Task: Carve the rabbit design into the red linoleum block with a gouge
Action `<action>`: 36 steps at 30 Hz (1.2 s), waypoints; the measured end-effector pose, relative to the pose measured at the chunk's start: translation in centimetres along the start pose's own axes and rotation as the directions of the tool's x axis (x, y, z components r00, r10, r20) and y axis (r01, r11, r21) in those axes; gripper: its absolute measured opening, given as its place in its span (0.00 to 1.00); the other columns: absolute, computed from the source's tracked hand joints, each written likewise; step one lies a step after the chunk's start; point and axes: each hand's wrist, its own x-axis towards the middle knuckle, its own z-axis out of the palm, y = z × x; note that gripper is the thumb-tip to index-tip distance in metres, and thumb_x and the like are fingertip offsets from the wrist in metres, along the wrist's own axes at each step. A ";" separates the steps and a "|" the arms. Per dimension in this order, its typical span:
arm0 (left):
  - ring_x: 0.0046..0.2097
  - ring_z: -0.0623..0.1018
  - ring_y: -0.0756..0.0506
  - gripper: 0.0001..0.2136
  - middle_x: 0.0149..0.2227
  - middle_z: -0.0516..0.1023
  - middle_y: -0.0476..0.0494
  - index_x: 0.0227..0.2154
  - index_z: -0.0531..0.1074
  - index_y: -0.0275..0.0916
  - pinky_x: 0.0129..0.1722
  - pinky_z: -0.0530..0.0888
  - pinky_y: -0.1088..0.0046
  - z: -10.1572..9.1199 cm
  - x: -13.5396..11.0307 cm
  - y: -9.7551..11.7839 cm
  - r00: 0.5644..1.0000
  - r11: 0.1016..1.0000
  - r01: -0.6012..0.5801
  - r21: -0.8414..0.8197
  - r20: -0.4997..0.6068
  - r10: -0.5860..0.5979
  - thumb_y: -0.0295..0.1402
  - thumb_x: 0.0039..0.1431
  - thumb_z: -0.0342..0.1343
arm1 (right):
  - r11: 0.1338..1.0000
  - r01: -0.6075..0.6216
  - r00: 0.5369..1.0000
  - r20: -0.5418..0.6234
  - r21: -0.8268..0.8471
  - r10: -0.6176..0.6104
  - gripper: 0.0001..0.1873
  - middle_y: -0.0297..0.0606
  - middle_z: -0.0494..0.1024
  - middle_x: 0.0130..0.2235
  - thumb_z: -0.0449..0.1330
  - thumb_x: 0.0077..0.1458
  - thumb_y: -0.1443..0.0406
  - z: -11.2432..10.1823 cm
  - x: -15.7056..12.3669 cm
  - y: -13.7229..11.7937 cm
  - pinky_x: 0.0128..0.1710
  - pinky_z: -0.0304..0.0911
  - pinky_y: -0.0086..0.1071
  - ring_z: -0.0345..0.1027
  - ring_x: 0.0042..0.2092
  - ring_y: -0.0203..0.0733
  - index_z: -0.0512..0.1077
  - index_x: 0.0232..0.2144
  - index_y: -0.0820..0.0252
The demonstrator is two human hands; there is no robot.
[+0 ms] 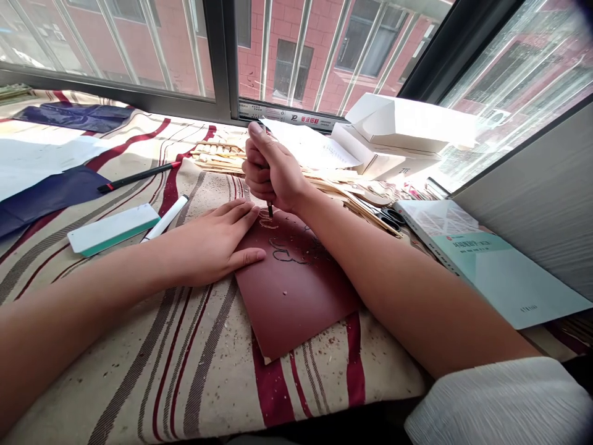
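Maroon lino (296,303), curling cuts (287,252) — left hand (210,244) spread, right hand (271,170) fisted round a gouge (270,209).

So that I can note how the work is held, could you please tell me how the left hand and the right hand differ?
The left hand lies flat and open, its thumb on the dark red sheet, while the right hand is closed in a fist. The right hand grips a carving tool pointing down at the sheet, while the left hand holds nothing. Both are bare.
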 end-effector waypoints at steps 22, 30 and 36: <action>0.82 0.42 0.32 0.44 0.81 0.38 0.30 0.79 0.40 0.27 0.79 0.46 0.51 0.3 0.2 -0.2 0.999 0.999 0.012 -0.050 0.037 -0.010 0.57 0.74 0.37 | 0.958 -0.288 0.916 -0.290 0.005 0.277 0.31 0.20 0.46 0.17 0.49 0.76 0.46 -0.2 2.4 1.7 0.15 0.34 0.21 0.33 0.19 0.28 0.47 0.24 0.53; 0.81 0.46 0.30 0.45 0.81 0.42 0.27 0.78 0.44 0.26 0.79 0.50 0.48 0.2 0.1 -0.3 0.999 0.999 -0.009 -0.035 0.032 0.010 0.59 0.73 0.35 | 0.959 -0.258 0.959 0.148 0.119 0.240 0.31 0.19 0.41 0.20 0.49 0.75 0.44 -1.4 1.0 0.6 0.16 0.31 0.22 0.26 0.21 0.29 0.46 0.25 0.53; 0.81 0.45 0.31 0.44 0.81 0.43 0.28 0.78 0.44 0.26 0.79 0.48 0.50 0.3 0.1 -0.4 1.000 0.999 -0.003 -0.041 0.029 0.004 0.58 0.73 0.35 | 0.985 -0.146 0.982 0.130 0.092 0.134 0.31 0.19 0.43 0.20 0.50 0.74 0.42 -1.4 -0.2 0.6 0.17 0.30 0.23 0.27 0.22 0.30 0.50 0.25 0.54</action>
